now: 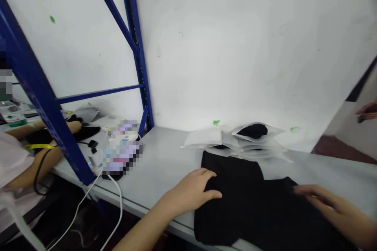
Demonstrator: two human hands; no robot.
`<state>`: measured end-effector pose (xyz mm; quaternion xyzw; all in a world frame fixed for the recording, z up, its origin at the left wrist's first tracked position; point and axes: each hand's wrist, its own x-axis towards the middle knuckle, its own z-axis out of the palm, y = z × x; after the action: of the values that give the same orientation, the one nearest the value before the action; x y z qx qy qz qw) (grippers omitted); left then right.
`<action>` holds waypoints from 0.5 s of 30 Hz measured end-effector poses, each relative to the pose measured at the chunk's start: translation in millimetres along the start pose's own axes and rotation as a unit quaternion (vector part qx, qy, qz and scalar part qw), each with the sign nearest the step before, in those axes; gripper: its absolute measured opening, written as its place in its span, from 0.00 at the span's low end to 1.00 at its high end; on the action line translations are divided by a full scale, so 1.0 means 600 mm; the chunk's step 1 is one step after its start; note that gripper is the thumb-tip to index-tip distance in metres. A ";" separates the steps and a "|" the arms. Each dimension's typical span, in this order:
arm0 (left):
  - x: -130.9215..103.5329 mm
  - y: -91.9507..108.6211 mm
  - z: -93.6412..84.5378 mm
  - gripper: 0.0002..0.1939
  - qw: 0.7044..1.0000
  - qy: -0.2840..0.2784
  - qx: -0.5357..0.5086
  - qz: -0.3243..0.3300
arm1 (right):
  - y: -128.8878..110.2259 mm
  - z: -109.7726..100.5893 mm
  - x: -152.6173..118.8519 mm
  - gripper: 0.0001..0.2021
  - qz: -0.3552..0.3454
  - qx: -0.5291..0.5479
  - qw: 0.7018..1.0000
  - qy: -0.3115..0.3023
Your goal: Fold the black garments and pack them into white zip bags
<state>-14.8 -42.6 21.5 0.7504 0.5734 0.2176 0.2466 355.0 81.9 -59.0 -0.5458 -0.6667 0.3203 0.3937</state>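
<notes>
A black garment [235,200], perhaps trousers or shorts, lies spread over the front of the grey table. My left hand [194,190] rests on its left side, thumb and fingers apart, pressing on the cloth without gripping it. At the garment's right edge is my right hand [330,204], slightly blurred, with its fingers bent together. A dark blur shows at those fingertips; whether it is cloth or a small object is unclear. Behind the garment lie several frosted zip bags [203,139], one of them an open-mouthed bag with black fabric [253,130] inside.
A blue metal rack post [53,98] stands at the left, with purple packs [123,157] and a white cable [120,196] near it. Beyond it, a co-worker's arm [44,164] reaches over black cloth. Another hand [368,111] shows at the far right. A white wall [235,55] backs the table.
</notes>
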 end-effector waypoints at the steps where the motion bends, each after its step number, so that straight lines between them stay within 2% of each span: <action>1: 0.010 -0.001 0.015 0.29 1.000 -0.020 0.004 0.004 | -0.021 0.022 -0.014 0.11 -0.035 -0.028 0.998 -0.037; 4: 0.013 -0.001 0.037 0.32 0.994 -0.107 0.035 0.004 | -0.084 0.067 -0.057 0.18 -0.113 -0.124 0.974 -0.154; 5: 0.008 -0.001 0.037 0.31 0.991 -0.129 0.040 0.001 | -0.102 0.073 -0.069 0.18 -0.134 -0.167 0.957 -0.196; 7: -0.003 -0.005 0.031 0.28 0.988 -0.154 0.029 -0.008 | -0.129 0.072 -0.085 0.14 -0.138 -0.220 0.936 -0.236; 10: 0.005 -0.010 0.026 0.28 0.989 -0.139 0.028 -0.030 | -0.148 0.063 -0.087 0.14 -0.141 -0.231 0.933 -0.238; 13: 0.046 -0.012 0.042 0.36 0.991 -0.092 0.094 -0.014 | -0.140 0.073 -0.062 0.20 -0.162 -0.239 0.932 -0.219; 15: 0.083 -0.016 0.057 0.39 0.985 -0.093 0.143 -0.003 | -0.126 0.090 -0.034 0.23 -0.173 -0.260 0.922 -0.229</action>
<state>11.1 3.4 -9.0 0.7934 0.5752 0.0620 0.1890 273.6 46.7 -23.8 -0.4167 -0.8826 0.1788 0.1240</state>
